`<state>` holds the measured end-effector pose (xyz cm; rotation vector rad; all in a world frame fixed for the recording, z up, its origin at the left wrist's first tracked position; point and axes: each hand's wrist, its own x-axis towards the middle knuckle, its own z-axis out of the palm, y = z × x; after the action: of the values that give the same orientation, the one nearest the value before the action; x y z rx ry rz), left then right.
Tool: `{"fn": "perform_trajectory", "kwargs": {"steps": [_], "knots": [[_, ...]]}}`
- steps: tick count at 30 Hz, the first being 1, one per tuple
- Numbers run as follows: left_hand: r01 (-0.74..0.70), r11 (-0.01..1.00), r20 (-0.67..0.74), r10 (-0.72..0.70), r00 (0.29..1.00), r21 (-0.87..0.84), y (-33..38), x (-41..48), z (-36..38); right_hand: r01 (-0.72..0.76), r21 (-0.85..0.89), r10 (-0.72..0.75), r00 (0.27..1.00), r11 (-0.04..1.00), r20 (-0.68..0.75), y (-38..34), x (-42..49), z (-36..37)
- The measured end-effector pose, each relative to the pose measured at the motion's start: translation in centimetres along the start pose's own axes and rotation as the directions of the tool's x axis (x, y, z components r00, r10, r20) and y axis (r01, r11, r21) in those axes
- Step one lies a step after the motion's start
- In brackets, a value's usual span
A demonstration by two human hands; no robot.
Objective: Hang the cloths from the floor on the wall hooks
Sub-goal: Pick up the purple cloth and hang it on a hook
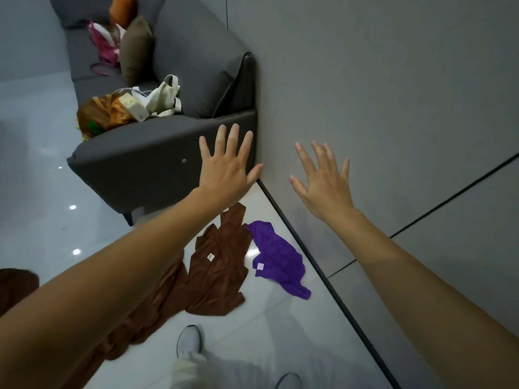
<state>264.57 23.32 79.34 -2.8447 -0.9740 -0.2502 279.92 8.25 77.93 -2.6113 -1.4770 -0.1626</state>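
Note:
A purple cloth (278, 262) lies crumpled on the glossy white floor beside the wall's dark baseboard. Left of it a brown cloth (222, 265) with a small white tag is spread out, and another brown cloth (148, 313) lies partly under my left forearm. My left hand (227, 167) is held out in the air in front of the sofa's end, fingers straight and spread, holding nothing. My right hand (323, 181) is stretched out before the grey wall (393, 94), fingers spread and empty. No wall hooks are in view.
A dark grey sofa (157, 153) stands against the wall at the left, carrying cushions, a white bag (163, 96), an orange-brown bundle (104, 113) and a pink bag (104, 46). My white shoe (189, 339) stands on the floor below the cloths. More brown fabric (14, 284) shows at the left edge.

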Motion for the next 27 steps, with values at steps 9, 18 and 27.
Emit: {"fn": "perform_trajectory", "kwargs": {"steps": [9, 18, 27], "knots": [[-0.02, 1.0, 0.029, 0.02, 0.999, -0.006, 2.2, 2.2, 23.1, 0.008, 0.033, -0.009, 1.0, 0.999, 0.027, 2.8, 0.0, 23.5], [-0.12, 0.993, -0.012, 0.12, 0.993, 0.021, 4.6, 2.0, 48.3, -0.084, 0.035, 0.084, 0.996, 0.996, 0.0, 7.0, -1.4, 49.3], [-0.159, 0.987, -0.033, 0.16, 0.987, 0.035, 7.7, 2.2, 65.9, -0.139, 0.035, 0.139, 0.99, 0.99, 0.005, 9.6, -2.9, 66.3]]}}
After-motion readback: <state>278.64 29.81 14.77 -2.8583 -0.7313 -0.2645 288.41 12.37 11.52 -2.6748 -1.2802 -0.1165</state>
